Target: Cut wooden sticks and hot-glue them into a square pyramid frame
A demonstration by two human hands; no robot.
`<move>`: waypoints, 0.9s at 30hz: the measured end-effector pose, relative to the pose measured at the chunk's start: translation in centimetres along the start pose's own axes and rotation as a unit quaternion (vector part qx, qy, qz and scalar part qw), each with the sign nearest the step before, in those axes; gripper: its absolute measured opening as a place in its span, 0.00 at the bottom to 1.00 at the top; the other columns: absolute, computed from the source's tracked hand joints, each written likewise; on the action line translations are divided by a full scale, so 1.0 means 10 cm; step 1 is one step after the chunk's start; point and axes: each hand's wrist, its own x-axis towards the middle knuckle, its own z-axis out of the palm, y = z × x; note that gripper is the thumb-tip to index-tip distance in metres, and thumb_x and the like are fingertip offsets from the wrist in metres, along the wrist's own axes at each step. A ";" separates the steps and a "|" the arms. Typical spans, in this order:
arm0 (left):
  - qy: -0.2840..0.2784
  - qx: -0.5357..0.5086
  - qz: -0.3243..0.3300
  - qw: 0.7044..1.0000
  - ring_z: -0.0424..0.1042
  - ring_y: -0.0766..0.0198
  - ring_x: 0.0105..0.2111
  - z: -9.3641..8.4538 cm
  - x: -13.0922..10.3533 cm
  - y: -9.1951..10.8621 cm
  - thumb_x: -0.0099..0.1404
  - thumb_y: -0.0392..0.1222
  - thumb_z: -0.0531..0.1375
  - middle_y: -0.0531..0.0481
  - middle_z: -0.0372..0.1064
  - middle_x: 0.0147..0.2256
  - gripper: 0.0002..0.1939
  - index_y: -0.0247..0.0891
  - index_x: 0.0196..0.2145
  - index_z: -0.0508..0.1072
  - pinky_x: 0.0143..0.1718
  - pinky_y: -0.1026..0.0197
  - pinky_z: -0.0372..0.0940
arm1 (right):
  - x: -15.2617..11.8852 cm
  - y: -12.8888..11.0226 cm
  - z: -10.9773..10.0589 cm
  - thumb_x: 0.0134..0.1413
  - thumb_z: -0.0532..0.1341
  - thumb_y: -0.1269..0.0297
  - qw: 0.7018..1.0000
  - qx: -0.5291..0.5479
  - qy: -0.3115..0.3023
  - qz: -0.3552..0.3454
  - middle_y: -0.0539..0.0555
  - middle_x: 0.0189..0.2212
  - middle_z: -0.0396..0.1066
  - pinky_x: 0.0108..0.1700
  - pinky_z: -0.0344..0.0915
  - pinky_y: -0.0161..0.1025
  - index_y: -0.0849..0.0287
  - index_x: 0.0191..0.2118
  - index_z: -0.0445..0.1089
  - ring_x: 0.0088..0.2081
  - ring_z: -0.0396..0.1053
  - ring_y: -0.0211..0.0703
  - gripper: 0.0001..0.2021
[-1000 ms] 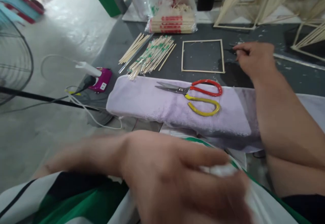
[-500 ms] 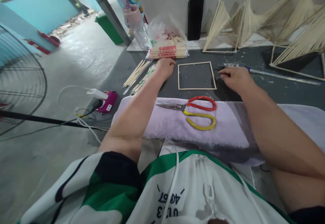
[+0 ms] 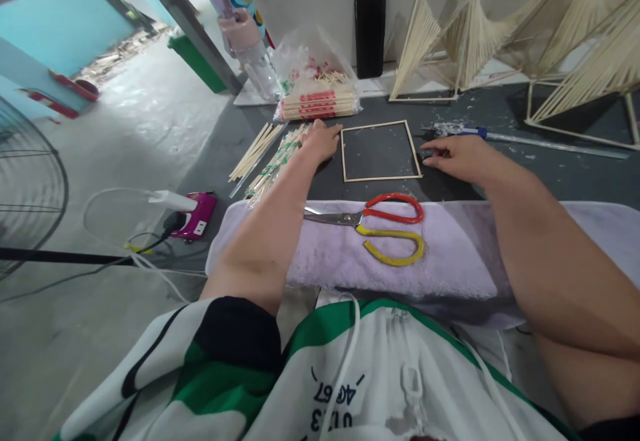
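Note:
A flat square frame of thin wooden sticks (image 3: 382, 178) lies on the dark table between my hands. My left hand (image 3: 321, 144) is at its left side, forefinger stretched to the upper left corner and nothing visible in it. Just off the right side, my right hand (image 3: 457, 156) has thumb and forefinger apart, with nothing seen between them. Scissors (image 3: 354, 218) with one red and one yellow handle rest on the lilac towel (image 3: 450, 254) in front. Beside my left forearm are wrapped chopsticks (image 3: 274, 163) and a bunch of bare sticks (image 3: 256, 151).
Behind the frame stand a bag of chopsticks (image 3: 320, 103), a pink-topped bottle (image 3: 247, 41) and a black phone (image 3: 371, 34). Stick models (image 3: 475, 41) fill the back right. A glue gun-like blue-ended clear rod (image 3: 550, 143) lies right; a purple power socket (image 3: 196, 218) is left.
My right hand has moved closer to the frame's right side, its thumb and forefinger now apart. My left forefinger now reaches the upper left corner. The view has shifted slightly.

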 end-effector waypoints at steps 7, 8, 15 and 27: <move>0.001 -0.014 0.019 1.000 0.62 0.38 0.67 0.00 0.02 -0.03 0.72 0.54 0.54 0.40 0.64 0.66 0.33 0.55 0.73 0.68 0.72 0.36 0.54 | -0.01 0.00 -0.16 0.51 0.73 0.56 0.995 -0.014 -0.097 -0.031 0.55 0.44 0.81 0.47 0.72 0.47 0.47 0.63 0.79 0.43 0.77 0.54 0.31; 0.002 -0.011 0.019 1.000 0.61 0.38 0.67 0.00 0.02 -0.03 0.72 0.54 0.54 0.40 0.63 0.66 0.33 0.55 0.73 0.68 0.72 0.35 0.54 | -0.01 0.01 -0.16 0.50 0.74 0.56 0.994 -0.015 -0.098 -0.036 0.54 0.45 0.81 0.46 0.72 0.47 0.46 0.64 0.78 0.44 0.77 0.54 0.33; 0.004 0.001 0.021 1.000 0.58 0.33 0.69 0.02 0.02 -0.02 0.72 0.57 0.54 0.40 0.60 0.69 0.34 0.57 0.73 0.66 0.72 0.31 0.50 | 0.00 0.00 -0.11 0.49 0.74 0.53 0.994 -0.029 -0.092 -0.046 0.55 0.45 0.79 0.46 0.71 0.48 0.45 0.68 0.74 0.44 0.75 0.55 0.38; -0.004 0.000 0.028 1.000 0.57 0.34 0.69 0.05 0.02 0.01 0.72 0.53 0.52 0.39 0.60 0.68 0.33 0.55 0.72 0.68 0.72 0.31 0.50 | 0.03 0.01 -0.04 0.52 0.73 0.51 0.994 -0.053 -0.077 -0.047 0.54 0.44 0.79 0.45 0.69 0.46 0.45 0.67 0.74 0.44 0.75 0.54 0.35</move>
